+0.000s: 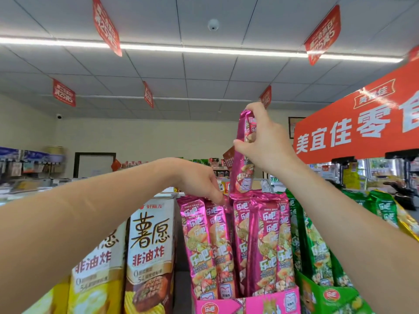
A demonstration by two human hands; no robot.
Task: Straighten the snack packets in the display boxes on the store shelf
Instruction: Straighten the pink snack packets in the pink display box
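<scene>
A pink display box point(249, 304) holds several tall pink snack packets point(267, 245) standing upright. My right hand point(265, 141) grips one pink packet point(243, 171) by its upper part and holds it lifted above the row, its bottom edge just over the other packets' tops. My left hand point(201, 182) reaches in from the left, its fingertips pinching the top edges of the left packets point(204, 243) in the box. To the right, a green display box point(326, 295) holds green packets point(317, 252).
Tall brown-and-white snack boxes point(149, 250) stand left of the pink box, with yellow ones point(95, 268) beyond. An orange store sign point(362, 123) hangs at the right. Red promo flags point(106, 26) dangle from the ceiling. Store shelves and a counter lie behind.
</scene>
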